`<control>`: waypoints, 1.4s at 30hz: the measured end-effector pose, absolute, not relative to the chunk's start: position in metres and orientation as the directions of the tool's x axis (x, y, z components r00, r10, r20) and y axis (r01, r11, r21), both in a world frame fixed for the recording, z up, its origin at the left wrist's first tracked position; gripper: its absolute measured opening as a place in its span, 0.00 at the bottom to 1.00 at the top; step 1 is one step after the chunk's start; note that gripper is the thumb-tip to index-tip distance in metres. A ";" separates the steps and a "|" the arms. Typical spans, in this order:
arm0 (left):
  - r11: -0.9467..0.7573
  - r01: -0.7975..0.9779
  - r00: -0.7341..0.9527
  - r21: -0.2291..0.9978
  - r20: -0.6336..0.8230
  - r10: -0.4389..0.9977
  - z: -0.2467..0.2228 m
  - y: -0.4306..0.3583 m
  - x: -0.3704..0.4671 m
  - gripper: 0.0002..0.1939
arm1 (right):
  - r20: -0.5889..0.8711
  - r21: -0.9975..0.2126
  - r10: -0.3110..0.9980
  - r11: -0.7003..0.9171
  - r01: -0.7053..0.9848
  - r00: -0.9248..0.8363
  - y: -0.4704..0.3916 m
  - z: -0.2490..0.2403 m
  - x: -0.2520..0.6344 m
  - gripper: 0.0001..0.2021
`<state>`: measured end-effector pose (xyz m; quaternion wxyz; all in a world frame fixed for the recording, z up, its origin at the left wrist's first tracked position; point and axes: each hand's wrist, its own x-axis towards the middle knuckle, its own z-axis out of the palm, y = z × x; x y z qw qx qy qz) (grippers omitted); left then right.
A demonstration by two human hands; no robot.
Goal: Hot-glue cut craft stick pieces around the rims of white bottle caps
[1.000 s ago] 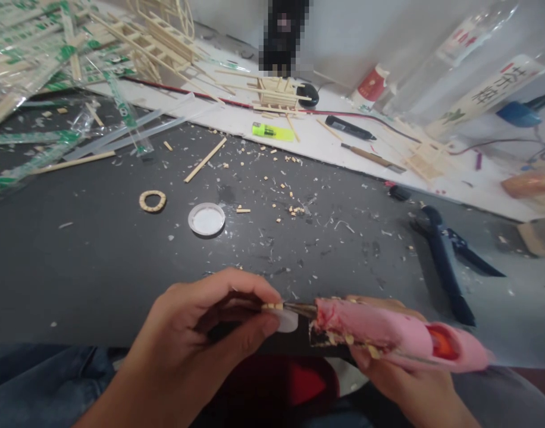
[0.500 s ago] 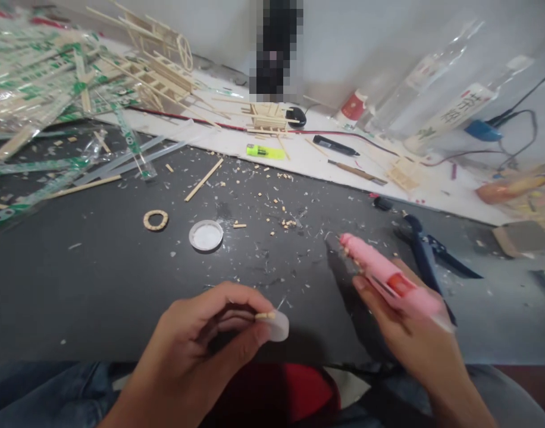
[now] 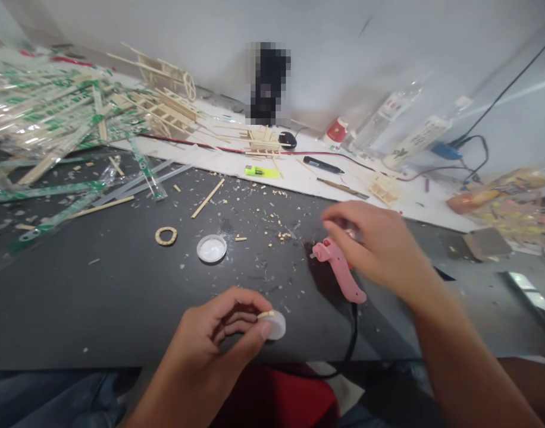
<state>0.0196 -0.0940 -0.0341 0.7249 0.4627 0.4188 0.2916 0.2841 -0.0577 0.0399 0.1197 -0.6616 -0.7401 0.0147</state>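
Note:
My left hand is closed in a pinch on a small white round cap, with a bit of pale wood against its edge. On the right, the pink glue gun is tilted with its handle towards me and a dark cable running down from it. My right hand is over the gun's upper part, blurred, with fingers curved; whether it grips the gun I cannot tell. A ring of small wooden pieces lies on the dark table, left of a shallow white lid.
Wooden model carts and a pile of plastic-wrapped sticks fill the back left. A yellow-green lighter, a black pen and clear bottles stand or lie along the back. Wood crumbs litter the middle.
My right hand has moved forward and left, and the glue gun has turned so that its handle faces me. My left hand keeps its pinch. The view has tilted upward slightly.

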 end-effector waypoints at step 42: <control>0.001 0.243 0.338 0.970 -0.086 0.937 -0.035 -0.096 0.018 0.08 | 0.156 -0.947 0.976 0.105 0.303 0.151 -0.136 -0.026 0.202 0.04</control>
